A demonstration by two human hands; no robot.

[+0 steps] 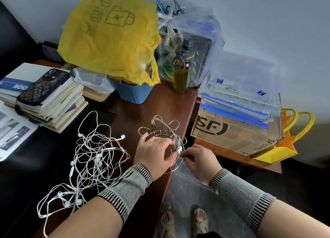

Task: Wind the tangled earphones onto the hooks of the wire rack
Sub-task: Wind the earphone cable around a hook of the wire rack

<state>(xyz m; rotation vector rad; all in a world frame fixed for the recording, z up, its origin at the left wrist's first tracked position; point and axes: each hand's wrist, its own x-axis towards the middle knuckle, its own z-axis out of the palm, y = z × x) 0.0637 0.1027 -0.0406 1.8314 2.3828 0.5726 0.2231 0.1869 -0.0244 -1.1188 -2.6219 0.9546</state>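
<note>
Left hand (155,153) grips wire rack (165,130); right hand (199,160) pinches wound cord; blue bin (133,93) holds yellow bag (110,39)

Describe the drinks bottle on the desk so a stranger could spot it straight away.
Start at the crumpled yellow plastic bag at the back of the brown wooden desk. Right of it, before clear plastic bags, stands the olive-tinted bottle. It alone has a dark cap with a loop handle.
</note>
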